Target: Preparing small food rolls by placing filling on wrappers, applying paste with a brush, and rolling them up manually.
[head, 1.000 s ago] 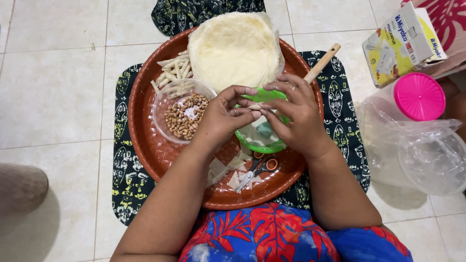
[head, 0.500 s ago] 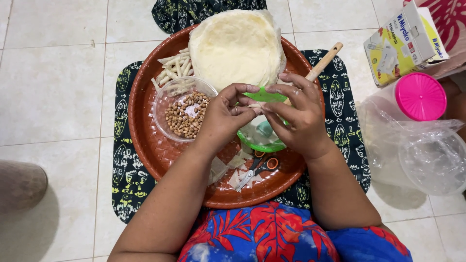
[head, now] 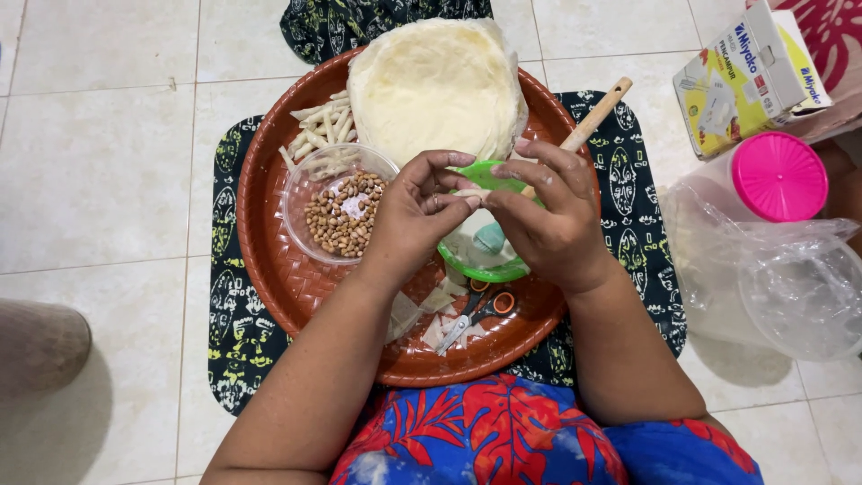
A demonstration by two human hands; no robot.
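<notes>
My left hand (head: 417, 216) and my right hand (head: 548, 220) meet over a small green bowl (head: 489, 265), pinching a thin pale roll of pastry (head: 473, 192) between their fingertips. Under them lies a round brown tray (head: 278, 269). On it sit a clear bowl of peanuts (head: 339, 214), a stack of pale round wrapper sheets (head: 435, 85) and a heap of finished thin rolls (head: 319, 130). A wooden handle (head: 594, 115) sticks out from behind my right hand. Small orange-handled scissors (head: 480, 310) lie near the tray's front among cut wrapper pieces.
A patterned black cloth (head: 224, 305) lies under the tray on the tiled floor. At right stand a container with a pink lid (head: 779, 176), a clear plastic bag (head: 781, 278) and a cardboard box (head: 750, 72). A person's foot (head: 36, 346) shows at left.
Both hands stay over the green bowl; the fingers have shifted slightly while working the pastry roll between them.
</notes>
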